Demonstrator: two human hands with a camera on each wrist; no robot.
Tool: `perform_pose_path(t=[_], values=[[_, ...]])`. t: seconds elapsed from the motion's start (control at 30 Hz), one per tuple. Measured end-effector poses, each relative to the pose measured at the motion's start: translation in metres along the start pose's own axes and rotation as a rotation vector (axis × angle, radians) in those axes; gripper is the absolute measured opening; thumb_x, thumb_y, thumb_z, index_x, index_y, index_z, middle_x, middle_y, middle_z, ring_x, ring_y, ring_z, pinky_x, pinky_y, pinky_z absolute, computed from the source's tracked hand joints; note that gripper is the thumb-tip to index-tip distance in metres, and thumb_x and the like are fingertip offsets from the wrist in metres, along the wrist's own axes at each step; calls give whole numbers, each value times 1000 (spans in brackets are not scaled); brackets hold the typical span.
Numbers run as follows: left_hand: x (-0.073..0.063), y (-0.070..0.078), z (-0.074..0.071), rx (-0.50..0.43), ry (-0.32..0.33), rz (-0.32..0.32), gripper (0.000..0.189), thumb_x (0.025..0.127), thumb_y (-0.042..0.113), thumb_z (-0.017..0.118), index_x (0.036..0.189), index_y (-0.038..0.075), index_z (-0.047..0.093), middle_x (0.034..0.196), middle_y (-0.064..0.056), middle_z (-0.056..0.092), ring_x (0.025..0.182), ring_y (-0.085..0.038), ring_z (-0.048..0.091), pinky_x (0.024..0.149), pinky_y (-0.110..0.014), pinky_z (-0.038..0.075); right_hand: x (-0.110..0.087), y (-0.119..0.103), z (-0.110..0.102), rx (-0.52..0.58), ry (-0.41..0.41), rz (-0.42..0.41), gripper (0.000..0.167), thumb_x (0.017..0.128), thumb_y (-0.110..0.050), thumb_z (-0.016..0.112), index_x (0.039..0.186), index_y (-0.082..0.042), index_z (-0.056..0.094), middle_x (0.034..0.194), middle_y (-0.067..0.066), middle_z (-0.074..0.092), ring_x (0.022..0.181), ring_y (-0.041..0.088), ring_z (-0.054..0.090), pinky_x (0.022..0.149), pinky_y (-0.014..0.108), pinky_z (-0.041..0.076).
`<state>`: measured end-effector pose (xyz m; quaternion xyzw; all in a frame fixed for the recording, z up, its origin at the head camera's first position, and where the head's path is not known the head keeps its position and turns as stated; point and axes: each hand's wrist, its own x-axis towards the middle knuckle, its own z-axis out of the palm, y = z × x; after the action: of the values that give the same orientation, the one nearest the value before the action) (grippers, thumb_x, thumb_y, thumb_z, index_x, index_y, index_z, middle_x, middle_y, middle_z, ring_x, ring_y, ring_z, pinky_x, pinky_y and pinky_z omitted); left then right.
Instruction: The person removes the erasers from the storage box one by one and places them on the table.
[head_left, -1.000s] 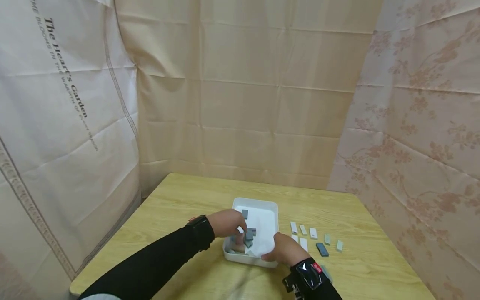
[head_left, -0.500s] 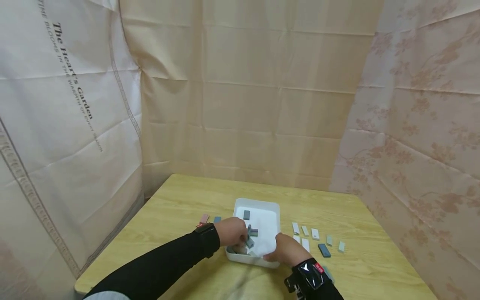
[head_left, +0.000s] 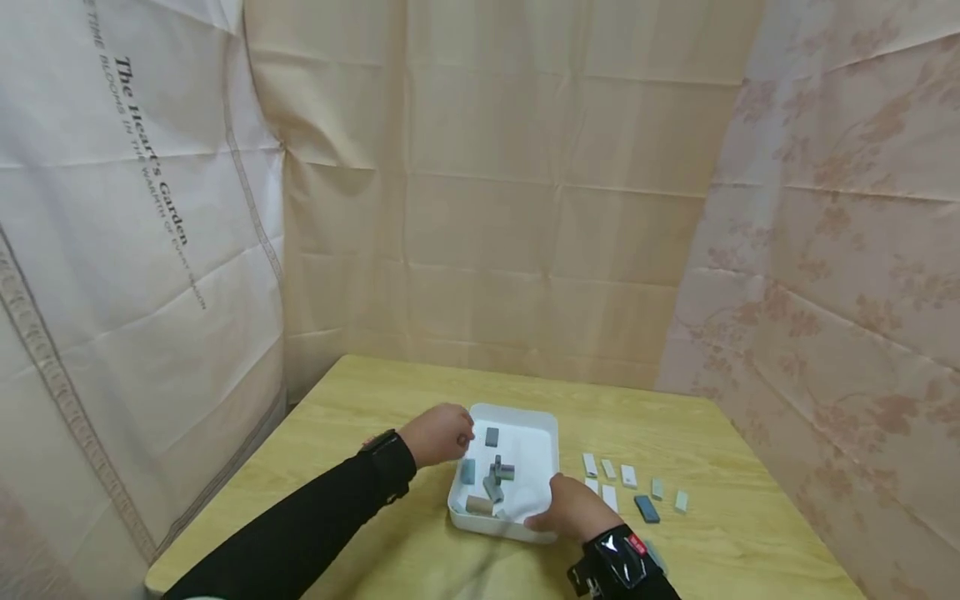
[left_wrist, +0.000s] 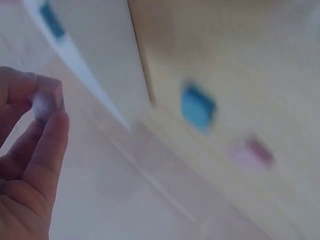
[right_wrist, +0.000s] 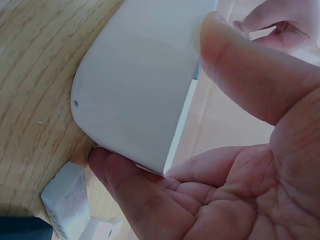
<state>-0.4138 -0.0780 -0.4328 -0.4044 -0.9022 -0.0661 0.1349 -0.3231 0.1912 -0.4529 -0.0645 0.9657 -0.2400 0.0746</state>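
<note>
A white tray (head_left: 536, 450) sits on the table with several small blocks in it: a grey block (head_left: 492, 437), a blue block (head_left: 467, 471), a brown block (head_left: 479, 506) and a few grey ones by the middle. My left hand (head_left: 438, 435) is over the tray's left rim; its fingertips pinch a small pinkish block (left_wrist: 49, 95), partly covered by the fingers. With my right hand (head_left: 573, 507) I grip the tray's near right corner, thumb over the rim and fingers against the outer wall (right_wrist: 135, 80).
Right of the tray lie several loose blocks, among them a white block (head_left: 628, 476), a dark blue block (head_left: 647, 508) and a pale green block (head_left: 681, 501). On the tray's left are a blue block (left_wrist: 197, 106) and a pink block (left_wrist: 252, 152). Curtains surround the wooden table (head_left: 405, 379).
My left hand has come up out of the tray's near left part toward its left rim with the pinkish block, uncovering the blue and brown blocks. The right hand keeps its grip on the corner.
</note>
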Motion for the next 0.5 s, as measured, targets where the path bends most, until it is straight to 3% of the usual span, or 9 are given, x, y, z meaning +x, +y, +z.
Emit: perform_pose_path(t=[0.13, 0.23, 0.3, 0.37, 0.5], values=[[-12, -38, -16, 12, -17, -89, 11, 84, 0, 75, 87, 6, 84, 94, -6, 81, 91, -22, 77, 82, -36, 62, 2, 0, -1, -12, -7, 3, 68, 78, -34, 95, 120, 10, 65, 107, 18, 72, 91, 27, 64, 94, 54, 55], [-26, -70, -15, 18, -61, -162, 12, 81, -2, 75, 84, 5, 84, 88, -2, 81, 85, -20, 77, 81, -35, 62, 3, 1, -3, -18, -8, 2, 67, 78, -34, 95, 119, 10, 65, 105, 16, 72, 88, 26, 62, 91, 52, 55], [-38, -88, -8, 33, -92, -215, 12, 79, -1, 76, 73, 8, 80, 76, 6, 75, 72, -10, 67, 76, -30, 58, 5, 1, -2, -23, -11, 9, 67, 78, -34, 95, 119, 9, 65, 103, 15, 71, 86, 26, 61, 88, 50, 55], [-50, -102, -1, 28, -115, -256, 27, 77, -3, 75, 57, 12, 65, 61, 12, 55, 59, -7, 46, 65, -27, 46, 5, 2, -1, -26, -18, 21, 67, 78, -35, 95, 119, 10, 65, 103, 15, 71, 86, 26, 61, 88, 50, 55], [-69, -113, 7, 57, -136, -305, 38, 79, -3, 77, 52, 17, 59, 58, 13, 48, 58, -6, 39, 64, -27, 44, 6, 2, 0, -14, -34, 40, 68, 79, -35, 95, 120, 10, 64, 103, 16, 70, 88, 27, 61, 90, 52, 55]])
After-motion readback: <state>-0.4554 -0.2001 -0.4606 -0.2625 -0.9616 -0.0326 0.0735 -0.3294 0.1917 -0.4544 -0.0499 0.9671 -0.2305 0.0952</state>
